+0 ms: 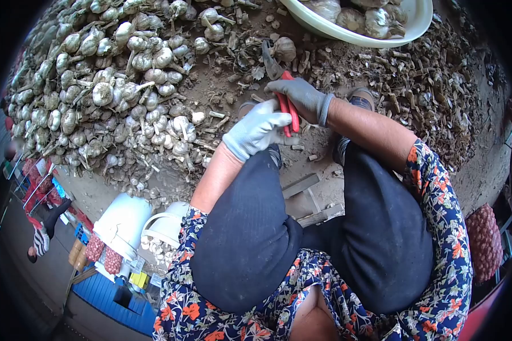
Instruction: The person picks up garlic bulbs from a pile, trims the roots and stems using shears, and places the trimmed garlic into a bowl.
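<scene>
My left hand [257, 129], in a pale work glove, is closed around the red handles of a pair of pruning shears [293, 116]. My right hand [306, 98], in a darker grey glove, grips the same shears closer to the pivot, its fingers curled over them. The blades point away from me, toward a garlic bulb [284, 49] on the ground just beyond. Part of the handles is hidden by the gloves.
A large heap of garlic [102, 94] with stems spreads to the left. A pale basin [361, 38] holding bulbs stands at the top. Cut stems and husks [421, 85] litter the right. White buckets [122, 221] and filled net sacks [483, 244] stand around; a person [41, 238] is far left.
</scene>
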Motion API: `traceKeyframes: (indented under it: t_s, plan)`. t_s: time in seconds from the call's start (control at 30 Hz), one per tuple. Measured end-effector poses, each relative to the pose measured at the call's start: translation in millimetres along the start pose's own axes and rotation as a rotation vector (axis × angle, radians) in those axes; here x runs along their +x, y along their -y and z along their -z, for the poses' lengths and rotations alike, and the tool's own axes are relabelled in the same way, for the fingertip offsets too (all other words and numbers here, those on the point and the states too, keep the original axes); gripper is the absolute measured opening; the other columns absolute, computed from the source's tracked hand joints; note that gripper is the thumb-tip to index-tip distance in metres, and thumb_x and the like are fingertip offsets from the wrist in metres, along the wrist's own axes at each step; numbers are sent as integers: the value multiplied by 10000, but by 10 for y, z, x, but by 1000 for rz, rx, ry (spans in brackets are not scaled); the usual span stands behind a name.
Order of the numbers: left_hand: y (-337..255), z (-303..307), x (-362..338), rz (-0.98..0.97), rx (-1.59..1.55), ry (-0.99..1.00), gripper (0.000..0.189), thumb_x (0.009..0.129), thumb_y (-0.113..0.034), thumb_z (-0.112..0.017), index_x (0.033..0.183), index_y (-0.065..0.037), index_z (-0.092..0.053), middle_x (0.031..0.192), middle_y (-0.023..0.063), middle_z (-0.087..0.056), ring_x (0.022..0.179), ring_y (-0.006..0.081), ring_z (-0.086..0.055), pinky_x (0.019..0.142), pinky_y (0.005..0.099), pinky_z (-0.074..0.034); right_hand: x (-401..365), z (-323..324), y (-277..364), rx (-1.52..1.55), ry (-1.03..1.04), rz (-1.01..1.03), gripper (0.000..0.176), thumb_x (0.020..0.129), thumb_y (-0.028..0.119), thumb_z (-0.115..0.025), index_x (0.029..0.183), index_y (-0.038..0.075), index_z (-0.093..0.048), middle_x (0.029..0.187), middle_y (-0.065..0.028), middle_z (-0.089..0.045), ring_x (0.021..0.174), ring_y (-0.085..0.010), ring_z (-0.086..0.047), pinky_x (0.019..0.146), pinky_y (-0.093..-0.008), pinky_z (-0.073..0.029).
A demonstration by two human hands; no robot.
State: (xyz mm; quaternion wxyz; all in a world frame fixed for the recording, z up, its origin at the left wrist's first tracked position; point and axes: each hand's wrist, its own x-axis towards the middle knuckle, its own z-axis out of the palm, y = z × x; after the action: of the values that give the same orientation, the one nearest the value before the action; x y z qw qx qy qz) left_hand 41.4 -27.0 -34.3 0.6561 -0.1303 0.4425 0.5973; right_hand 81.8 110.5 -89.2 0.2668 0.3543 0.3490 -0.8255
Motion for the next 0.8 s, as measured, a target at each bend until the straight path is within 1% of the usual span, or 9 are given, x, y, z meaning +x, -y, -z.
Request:
traceKeyframes:
  t_s: [0.17, 0.2, 0.3, 0.43, 0.57, 0.67, 0.7, 0.77, 0.8]
  plan:
    - [54, 262, 66, -106, 166, -20, 494, 818, -202, -648, 1210, 26, -452, 1005, 82, -578, 831, 137, -592, 702, 292, -520, 57, 8, 6, -48, 330, 187, 155, 841, 89, -574, 953, -17, -581, 917, -129, -633, 853, -199, -626, 789, -311, -514]
    - [38, 290, 42, -70, 202, 15, 480, 816, -202, -643, 1198, 25, -461, 979, 73, -576, 802, 123, -584, 670, 273, -511, -2, -3, 1, 352, 128, -241, 147, 859, 77, -548, 970, -16, -573, 920, -132, -635, 871, -241, -630, 832, -343, -514]
    - [62, 384, 63, 31, 270, 26, 469, 809, -212, -637, 1182, 20, -476, 940, 55, -567, 751, 93, -558, 585, 241, -487, 140, 123, -184, 514, 216, -404, 149, 867, 84, -547, 980, -10, -565, 928, -138, -635, 885, -263, -629, 859, -381, -502]
    - [86, 402, 60, 81, 178, 12, 320, 819, -198, -634, 1054, -8, -529, 790, 9, -547, 553, 41, -483, 423, 190, -369, -16, 99, -56, 503, 176, -480, 155, 870, 93, -534, 964, -30, -551, 950, -169, -631, 910, -301, -623, 883, -511, -474]
    - [23, 246, 30, 151, 249, 38, 225, 818, -207, -668, 918, -43, -551, 652, -44, -489, 420, 0, -363, 349, 172, -242, -81, 215, -67, 505, 266, -390, 152, 831, 43, -505, 959, -28, -545, 977, -187, -624, 916, -319, -628, 862, -539, -492]
    - [195, 362, 68, 252, 368, 18, 343, 788, -257, -723, 1010, -41, -575, 690, -40, -511, 440, -2, -376, 375, 157, -253, -208, 289, -7, 455, 208, -523, 343, 712, -23, -485, 1047, 6, -554, 954, -151, -625, 895, -277, -636, 824, -474, -529]
    - [227, 352, 88, 312, 496, -6, 400, 782, -277, -733, 1065, -37, -584, 724, -29, -541, 449, -5, -386, 385, 148, -260, -195, 379, -124, 427, 224, -482, 254, 741, -1, -509, 986, 13, -572, 925, -128, -631, 855, -255, -643, 822, -447, -539]
    - [405, 473, 228, 298, 602, 64, 554, 761, -343, -745, 1178, -23, -568, 843, 19, -621, 499, 48, -485, 439, 178, -356, -77, 544, -331, 678, 656, -406, 153, 765, 42, -547, 911, 18, -588, 884, -104, -635, 855, -232, -644, 809, -417, -547]
    - [445, 492, 274, -28, 941, 160, 614, 753, -378, -742, 1206, -8, -552, 895, 38, -639, 536, 89, -532, 484, 211, -406, -97, 564, -352, 678, 655, -405, 153, 765, 42, -547, 911, 18, -588, 884, -104, -635, 855, -232, -644, 809, -417, -547]
